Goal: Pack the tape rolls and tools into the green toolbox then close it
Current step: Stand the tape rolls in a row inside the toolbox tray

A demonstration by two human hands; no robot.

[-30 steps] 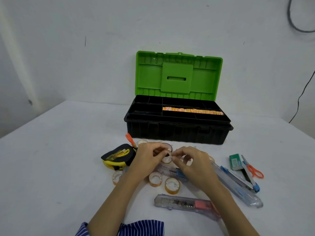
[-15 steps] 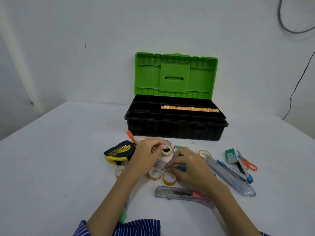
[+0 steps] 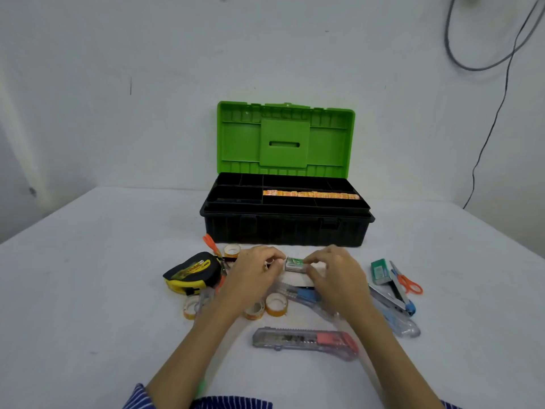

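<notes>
White desk [image 3: 88,290] before the open green toolbox [image 3: 284,143]: left hand [image 3: 253,276] and right hand [image 3: 333,273] pinch a small green box [image 3: 295,264], tape rolls [image 3: 275,304] and cutters [image 3: 303,340] crowding around.

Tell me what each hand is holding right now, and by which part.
Both hands pinch the small green-labelled box: left hand at its left end, right hand at its right end. Left also seems to hold something small; unclear what.

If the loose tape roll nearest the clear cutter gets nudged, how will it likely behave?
The tape roll is a small hollow ring, so probably very light and easily knocked. It seems to stand on its edge, so a nudge may roll or topple it. Its smooth sides could slip from fingertips.
</notes>
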